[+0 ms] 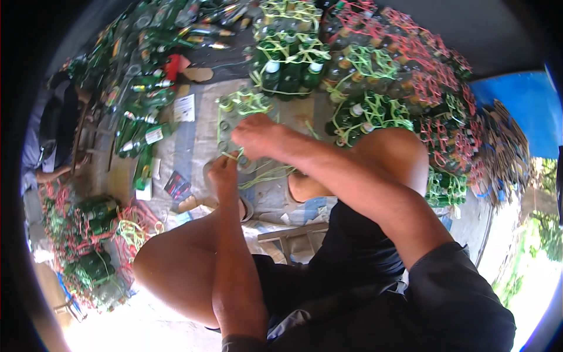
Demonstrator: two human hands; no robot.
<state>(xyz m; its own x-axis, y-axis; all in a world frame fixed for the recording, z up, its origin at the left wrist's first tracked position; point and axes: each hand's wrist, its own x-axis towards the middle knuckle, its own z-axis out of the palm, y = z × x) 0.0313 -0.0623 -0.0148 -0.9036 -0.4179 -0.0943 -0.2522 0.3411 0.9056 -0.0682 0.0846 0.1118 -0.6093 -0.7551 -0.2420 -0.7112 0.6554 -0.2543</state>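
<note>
On the floor between my feet stands a bundle of clear glass bottles, their necks laced with yellow-green plastic twine. My left hand is closed at the near edge of the bundle, pinching a strand of the twine beside a bottle neck. Just above it, my right hand makes a fist over the bottles; twine runs at its fingers, though the grip itself is partly hidden. Loose twine ends trail toward my right foot.
Tied green bottles stand beyond, and red-tied bundles fill the right. Loose green bottles lie at left. A person sits at far left. Near the left are tangled twine and more bottles. Flattened cardboard stacks right.
</note>
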